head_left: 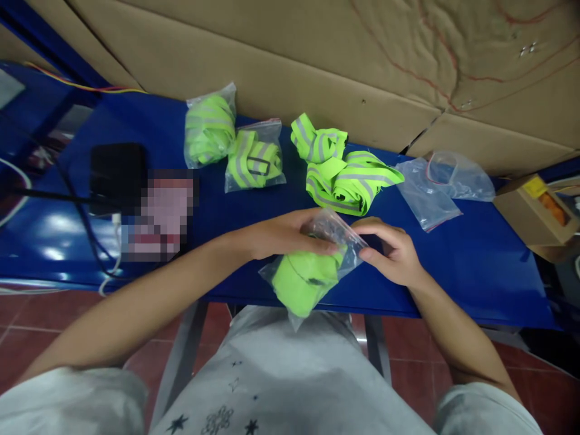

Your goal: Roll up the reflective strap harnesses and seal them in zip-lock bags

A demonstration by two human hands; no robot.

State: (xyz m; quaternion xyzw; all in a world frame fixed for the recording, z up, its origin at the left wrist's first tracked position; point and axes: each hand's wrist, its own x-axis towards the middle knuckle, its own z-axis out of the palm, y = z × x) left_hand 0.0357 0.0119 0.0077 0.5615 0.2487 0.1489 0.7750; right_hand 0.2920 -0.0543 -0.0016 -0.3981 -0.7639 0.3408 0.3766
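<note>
A clear zip bag [333,225] with a folded neon-yellow strap [303,281] inside is held over the table's front edge. My left hand [299,235] grips the bag from the left, its thumb lying across the strap. At the bag's upper right edge, my right hand [389,251] pinches the plastic between thumb and fingers. Just behind my hands lie two loose rolls of yellow reflective strap, a larger roll [348,181] and a smaller roll [319,142]. Part of my left fingers is hidden behind the bag.
Two bagged straps, one bag [209,127] and another bag [254,156], rest at the back left. Flat clear bags [426,190] lie on the right, beside a cardboard box [534,211]. A black case [116,175] and cables sit left on the blue table [254,211].
</note>
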